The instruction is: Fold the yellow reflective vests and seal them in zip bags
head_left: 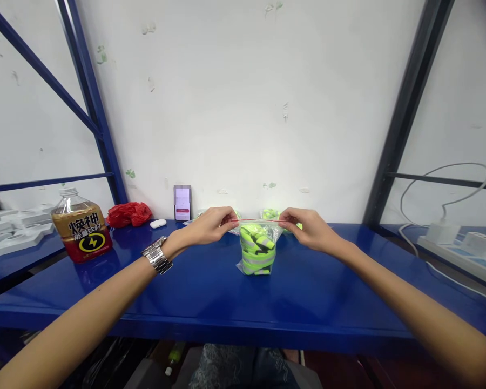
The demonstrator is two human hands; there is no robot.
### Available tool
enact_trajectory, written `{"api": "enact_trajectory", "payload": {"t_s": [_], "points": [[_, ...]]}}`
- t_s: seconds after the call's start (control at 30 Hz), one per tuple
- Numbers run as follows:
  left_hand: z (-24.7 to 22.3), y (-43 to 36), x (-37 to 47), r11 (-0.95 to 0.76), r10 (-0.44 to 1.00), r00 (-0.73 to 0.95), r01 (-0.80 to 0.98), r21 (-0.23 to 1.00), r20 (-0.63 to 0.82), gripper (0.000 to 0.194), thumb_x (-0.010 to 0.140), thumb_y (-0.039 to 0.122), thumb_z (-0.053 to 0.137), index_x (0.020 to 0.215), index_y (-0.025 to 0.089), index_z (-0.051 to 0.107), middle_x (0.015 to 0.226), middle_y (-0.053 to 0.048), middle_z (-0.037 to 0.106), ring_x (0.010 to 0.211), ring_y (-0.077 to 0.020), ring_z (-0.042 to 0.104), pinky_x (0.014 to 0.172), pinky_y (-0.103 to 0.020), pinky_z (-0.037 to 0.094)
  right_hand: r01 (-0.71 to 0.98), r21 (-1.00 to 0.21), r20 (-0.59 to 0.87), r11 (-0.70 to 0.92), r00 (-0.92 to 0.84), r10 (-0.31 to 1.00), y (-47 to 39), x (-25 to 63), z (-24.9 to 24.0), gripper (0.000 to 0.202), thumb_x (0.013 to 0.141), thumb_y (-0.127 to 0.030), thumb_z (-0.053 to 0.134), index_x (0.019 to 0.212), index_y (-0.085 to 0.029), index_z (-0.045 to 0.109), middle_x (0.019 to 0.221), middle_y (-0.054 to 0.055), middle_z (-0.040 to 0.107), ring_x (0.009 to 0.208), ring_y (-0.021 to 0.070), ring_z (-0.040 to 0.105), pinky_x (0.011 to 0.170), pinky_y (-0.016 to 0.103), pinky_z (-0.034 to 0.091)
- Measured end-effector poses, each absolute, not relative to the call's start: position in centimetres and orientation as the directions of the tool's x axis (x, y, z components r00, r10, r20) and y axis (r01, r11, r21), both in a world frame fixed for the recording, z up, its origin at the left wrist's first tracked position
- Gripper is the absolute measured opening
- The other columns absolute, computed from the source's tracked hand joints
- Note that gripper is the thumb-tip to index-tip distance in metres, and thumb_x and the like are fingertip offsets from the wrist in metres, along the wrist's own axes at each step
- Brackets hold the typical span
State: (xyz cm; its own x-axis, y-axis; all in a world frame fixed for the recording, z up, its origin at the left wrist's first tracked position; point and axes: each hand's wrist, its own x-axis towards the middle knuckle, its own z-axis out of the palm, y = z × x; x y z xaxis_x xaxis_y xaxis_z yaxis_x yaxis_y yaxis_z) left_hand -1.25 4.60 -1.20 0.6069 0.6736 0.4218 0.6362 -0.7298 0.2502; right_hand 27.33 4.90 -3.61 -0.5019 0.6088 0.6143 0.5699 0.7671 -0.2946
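A clear zip bag (257, 251) stands upright on the blue table, with a folded neon-yellow reflective vest (256, 258) inside. Its top edge carries a red zip line, stretched taut between my two hands. My left hand (216, 222), with a metal watch on the wrist, pinches the left end of that edge. At the right end, my right hand (305, 227) pinches the same edge between thumb and fingers. Behind my hands, more neon-yellow bagged bundles (270, 214) lie against the wall, partly hidden.
A large drink bottle (83, 227) stands at left, beside a crumpled red plastic bag (129, 214). A white case (157, 223) lies near a phone (182, 203) propped on the wall. White power strips (461, 251) and cables are at right. The blue table (178, 302) has its edge before me.
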Motion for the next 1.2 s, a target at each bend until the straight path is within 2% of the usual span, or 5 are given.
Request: {"api": "enact_trajectory", "payload": {"t_s": [0.2,0.43,0.67,1.1,1.2], "points": [[-1.6,4.6,-1.2,-0.736,0.661,0.610,0.639,0.222,0.437,0.022,0.092,0.035,0.047,0.086,0.016,0.054,0.073,-0.002,0.060,0.063,-0.0127,0.051,0.058,-0.026,0.038,0.568,-0.307,0.611,0.763,-0.497,0.616,4.8,27.3,-3.5,0.013,0.089,-0.029,0.049,0.083,-0.019,0.056,0.075,0.004,0.064,0.067,0.0168,0.056,0.061,0.029,0.041],[-2.3,5.1,-1.4,-0.785,0.572,0.634,0.607,0.124,0.520,0.022,0.095,0.034,0.043,0.087,0.017,0.054,0.074,-0.002,0.060,0.065,-0.0126,0.052,0.059,-0.026,0.038,0.574,-0.311,0.603,0.757,-0.496,0.624,4.8,27.5,-3.6,0.013,0.089,-0.028,0.048,0.084,-0.019,0.056,0.075,0.004,0.064,0.066,0.0166,0.056,0.062,0.029,0.041],[-2.5,5.2,-1.5,-0.789,0.554,0.638,0.607,0.094,0.534,0.019,0.094,0.032,0.043,0.087,0.017,0.052,0.074,-0.002,0.059,0.064,-0.0122,0.050,0.058,-0.026,0.037,0.568,-0.305,0.609,0.764,-0.500,0.615,4.9,27.5,-3.6,0.013,0.089,-0.027,0.049,0.084,-0.019,0.057,0.075,0.004,0.064,0.067,0.0166,0.056,0.061,0.028,0.041],[-2.6,5.0,-1.1,-0.797,0.506,0.657,0.603,0.013,0.558,0.013,0.094,0.024,0.040,0.084,0.018,0.046,0.072,-0.001,0.052,0.061,-0.0118,0.043,0.057,-0.026,0.033,0.611,-0.189,0.655,0.769,-0.505,0.563,5.1,27.2,-4.0,0.012,0.089,-0.024,0.049,0.080,-0.018,0.054,0.069,0.003,0.060,0.059,0.0139,0.051,0.055,0.027,0.036],[-2.4,5.1,-1.0,-0.800,0.501,0.665,0.600,0.003,0.554,0.012,0.093,0.023,0.039,0.085,0.017,0.046,0.076,-0.002,0.053,0.064,-0.0124,0.045,0.059,-0.027,0.035,0.625,-0.204,0.654,0.754,-0.486,0.579,5.2,27.1,-4.1,0.011,0.088,-0.023,0.049,0.080,-0.018,0.055,0.066,0.001,0.059,0.057,0.0131,0.050,0.054,0.026,0.037]]}}
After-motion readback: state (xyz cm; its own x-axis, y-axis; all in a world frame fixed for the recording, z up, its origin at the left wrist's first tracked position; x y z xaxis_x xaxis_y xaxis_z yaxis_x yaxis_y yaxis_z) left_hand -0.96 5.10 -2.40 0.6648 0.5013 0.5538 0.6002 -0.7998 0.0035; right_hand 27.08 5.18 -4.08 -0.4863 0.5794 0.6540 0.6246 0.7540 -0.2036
